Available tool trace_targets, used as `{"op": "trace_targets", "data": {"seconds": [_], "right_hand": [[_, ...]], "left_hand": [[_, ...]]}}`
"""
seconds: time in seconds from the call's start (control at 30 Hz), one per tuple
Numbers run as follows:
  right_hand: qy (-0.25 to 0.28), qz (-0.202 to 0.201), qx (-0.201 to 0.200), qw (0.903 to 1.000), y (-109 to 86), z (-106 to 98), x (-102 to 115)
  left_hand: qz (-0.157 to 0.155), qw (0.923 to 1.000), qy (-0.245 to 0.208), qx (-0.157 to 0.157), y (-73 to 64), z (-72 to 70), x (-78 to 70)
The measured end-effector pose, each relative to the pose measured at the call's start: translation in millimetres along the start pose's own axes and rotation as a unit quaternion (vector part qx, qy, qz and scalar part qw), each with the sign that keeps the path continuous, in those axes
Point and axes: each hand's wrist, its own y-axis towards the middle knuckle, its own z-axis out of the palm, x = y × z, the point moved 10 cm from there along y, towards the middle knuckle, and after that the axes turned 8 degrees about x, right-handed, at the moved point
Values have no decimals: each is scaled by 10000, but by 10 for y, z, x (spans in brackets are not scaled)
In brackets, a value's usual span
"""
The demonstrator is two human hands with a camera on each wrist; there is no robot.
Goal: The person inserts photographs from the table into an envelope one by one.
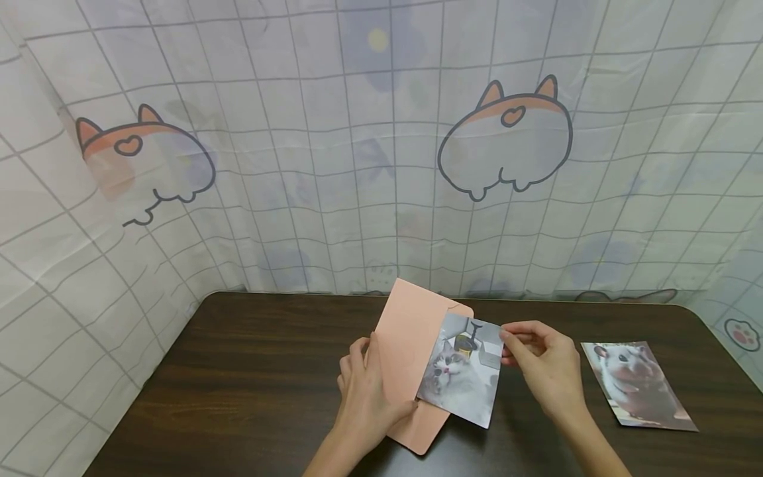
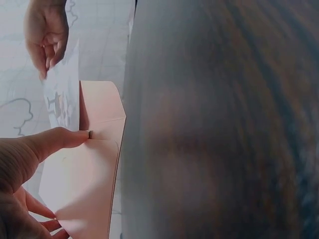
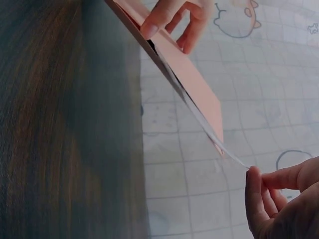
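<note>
A pink envelope [image 1: 405, 338] is held tilted above the table by my left hand [image 1: 365, 397], its thumb on the near face by the opening. Part of a cat photo [image 1: 461, 381] sticks out of the envelope's right side; the rest of it is hidden inside. My right hand [image 1: 550, 371] pinches the photo's upper right edge between thumb and fingers. In the left wrist view the envelope's flap [image 2: 102, 102] stands unfolded beside the photo [image 2: 64, 94]. From the right wrist the photo [image 3: 202, 119] shows nearly edge-on, running from the envelope [image 3: 199, 84] to my fingertips.
A second photo, of a white and brown hamster-like animal [image 1: 638, 384], lies on the dark wooden table [image 1: 250, 384] right of my right hand. Behind the table's far edge hangs a pale grid-patterned curtain [image 1: 334, 165] with cartoon animals.
</note>
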Motion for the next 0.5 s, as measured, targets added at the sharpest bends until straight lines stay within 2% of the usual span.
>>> {"op": "trace_targets", "data": {"seconds": [0.2, 0.37, 0.5], "right_hand": [[473, 67, -14, 9989, 7, 31, -32], [547, 11, 41, 9985, 9, 60, -35], [657, 118, 90, 9977, 9, 95, -64]], "left_hand": [[20, 9999, 75, -69, -13, -13, -9], [-5, 10000, -62, 20, -14, -10, -19], [-7, 9998, -159, 102, -11, 5, -35]]}}
